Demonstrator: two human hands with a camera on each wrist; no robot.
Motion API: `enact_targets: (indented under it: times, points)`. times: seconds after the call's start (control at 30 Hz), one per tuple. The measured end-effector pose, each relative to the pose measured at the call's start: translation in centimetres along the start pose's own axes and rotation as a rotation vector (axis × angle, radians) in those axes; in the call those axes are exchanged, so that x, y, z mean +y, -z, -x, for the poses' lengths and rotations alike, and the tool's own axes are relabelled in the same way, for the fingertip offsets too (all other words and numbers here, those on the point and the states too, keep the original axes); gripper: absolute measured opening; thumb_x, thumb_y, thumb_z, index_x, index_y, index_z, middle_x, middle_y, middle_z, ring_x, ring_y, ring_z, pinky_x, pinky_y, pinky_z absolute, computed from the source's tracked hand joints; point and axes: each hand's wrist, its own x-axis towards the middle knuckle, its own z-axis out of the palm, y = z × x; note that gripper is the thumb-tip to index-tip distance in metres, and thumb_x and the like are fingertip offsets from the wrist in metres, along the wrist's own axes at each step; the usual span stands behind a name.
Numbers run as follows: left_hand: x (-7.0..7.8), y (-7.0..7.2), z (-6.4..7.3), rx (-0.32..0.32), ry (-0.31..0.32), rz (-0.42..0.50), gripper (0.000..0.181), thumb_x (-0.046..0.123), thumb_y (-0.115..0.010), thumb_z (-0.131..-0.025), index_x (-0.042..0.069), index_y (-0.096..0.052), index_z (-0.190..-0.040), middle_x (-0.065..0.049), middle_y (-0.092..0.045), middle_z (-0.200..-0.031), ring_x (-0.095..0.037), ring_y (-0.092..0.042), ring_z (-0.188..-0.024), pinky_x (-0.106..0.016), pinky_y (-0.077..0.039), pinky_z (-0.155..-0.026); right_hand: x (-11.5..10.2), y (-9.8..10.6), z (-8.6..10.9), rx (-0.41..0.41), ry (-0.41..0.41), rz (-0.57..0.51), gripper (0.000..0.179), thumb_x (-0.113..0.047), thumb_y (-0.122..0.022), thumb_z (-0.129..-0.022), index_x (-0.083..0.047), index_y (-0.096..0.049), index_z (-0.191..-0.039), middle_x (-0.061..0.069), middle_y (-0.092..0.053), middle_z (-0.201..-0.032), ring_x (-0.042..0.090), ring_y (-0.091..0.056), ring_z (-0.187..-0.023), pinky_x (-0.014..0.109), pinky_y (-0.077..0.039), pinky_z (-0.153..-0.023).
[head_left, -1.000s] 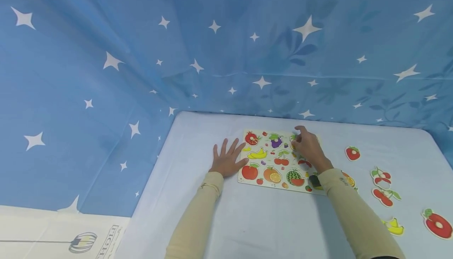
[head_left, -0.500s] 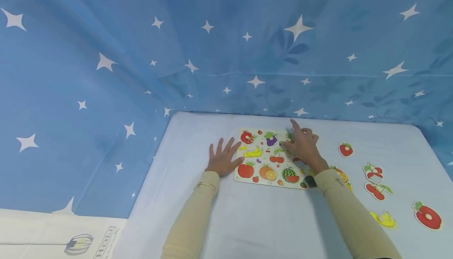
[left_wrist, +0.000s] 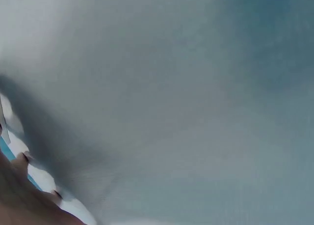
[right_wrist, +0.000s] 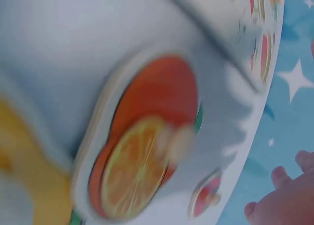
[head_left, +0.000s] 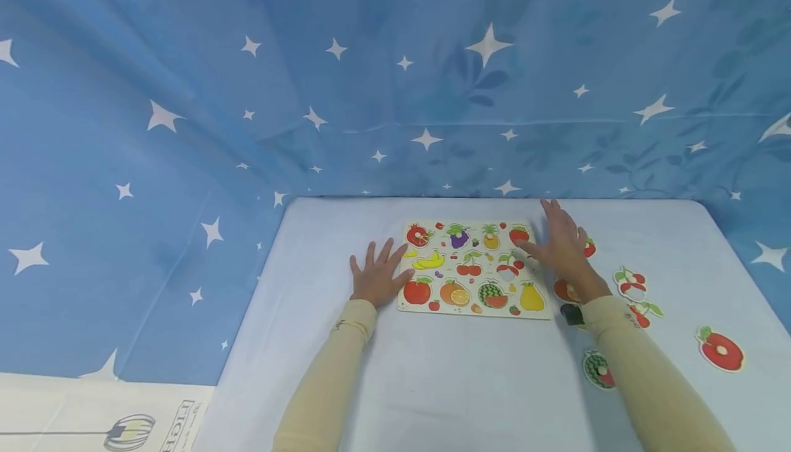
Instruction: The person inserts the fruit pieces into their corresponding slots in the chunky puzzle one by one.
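My left hand (head_left: 375,277) lies with spread fingers at the left edge of a fruit puzzle board (head_left: 445,309), its thumb and fingertips over the edge. Knobbed pomegranate (head_left: 417,235), grape (head_left: 459,236) and pineapple (head_left: 491,238) pieces sit along the board's back row. My right hand (head_left: 562,249) hovers at the board's right edge, fingers apart, holding nothing that I can see. Under its wrist lies an orange piece (right_wrist: 157,92) with a pale knob; a yellow piece (right_wrist: 49,185) is partly visible beside it. A strawberry piece (right_wrist: 208,193) lies near the hand in the right wrist view.
Right of the board, loose on the white table (head_left: 469,383), are a watermelon piece (head_left: 596,369), a red-and-white fruit piece (head_left: 632,284), cherries (head_left: 643,312) and an apple piece (head_left: 721,349). A blue star-patterned curtain (head_left: 395,81) hangs behind and left.
My right hand has moved right, off the pineapple spot where its fingers were bent and then pressing, and its fingers have spread. The left hand stays at the board's edge. The head view has shifted.
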Motion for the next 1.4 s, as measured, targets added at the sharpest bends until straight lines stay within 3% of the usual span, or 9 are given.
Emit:
enact_targets:
  times: [0.23, 0.57, 0.87, 1.13, 1.4]
  points:
    - [0.0, 0.4, 0.5, -0.013, 0.071, 0.082, 0.073, 0.065, -0.056, -0.101, 0.042, -0.036, -0.168, -0.011, -0.010, -0.180, -0.053, 0.002, -0.160, -0.087, -0.001, -0.111, 2.7, 1.7, 0.7, 0.013, -0.038, 0.012, 0.103, -0.029, -0.079, -0.097, -0.004, -0.012, -0.171, 0.037, -0.027, -0.166, 0.063, -0.030, -0.145, 0.085, -0.012, -0.109]
    - [0.8, 2.3, 1.2, -0.054, 0.090, 0.099, 0.074, 0.062, -0.059, -0.102, 0.040, -0.035, -0.169, -0.012, -0.007, -0.180, -0.052, 0.005, -0.160, -0.086, 0.002, -0.112, 5.3, 3.6, 1.7, 0.029, -0.094, 0.022, 0.093, -0.017, -0.074, -0.099, -0.003, -0.016, -0.170, 0.040, -0.032, -0.160, 0.067, -0.032, -0.140, 0.086, -0.014, -0.108]
    - [1.4, 2.6, 1.3, -0.059, 0.091, 0.087, 0.073, 0.062, -0.057, -0.103, 0.041, -0.033, -0.169, -0.010, -0.006, -0.180, -0.051, 0.006, -0.161, -0.085, 0.002, -0.114, 6.1, 3.8, 2.7, 0.055, -0.147, -0.011, 0.081, -0.009, -0.071, -0.100, 0.000, -0.026, -0.167, 0.040, -0.048, -0.147, 0.061, -0.043, -0.129, 0.083, -0.019, -0.103]
    - [1.4, 2.6, 1.1, -0.062, 0.085, 0.102, 0.074, 0.063, -0.056, -0.103, 0.041, -0.033, -0.169, -0.009, -0.006, -0.180, -0.050, 0.006, -0.161, -0.084, 0.003, -0.114, 6.6, 3.3, 3.0, 0.054, -0.172, -0.041, 0.071, -0.002, -0.063, -0.103, 0.005, -0.027, -0.164, 0.038, -0.054, -0.135, 0.058, -0.052, -0.121, 0.084, -0.020, -0.109]
    - [1.5, 2.7, 1.1, -0.071, 0.097, 0.093, 0.074, 0.062, -0.057, -0.103, 0.041, -0.033, -0.169, -0.008, -0.005, -0.180, -0.049, 0.007, -0.161, -0.083, 0.002, -0.115, 6.9, 2.8, 2.2, 0.051, -0.171, -0.021, 0.064, 0.002, -0.058, -0.102, 0.008, -0.033, -0.161, 0.037, -0.056, -0.130, 0.054, -0.056, -0.114, 0.079, -0.034, -0.104]
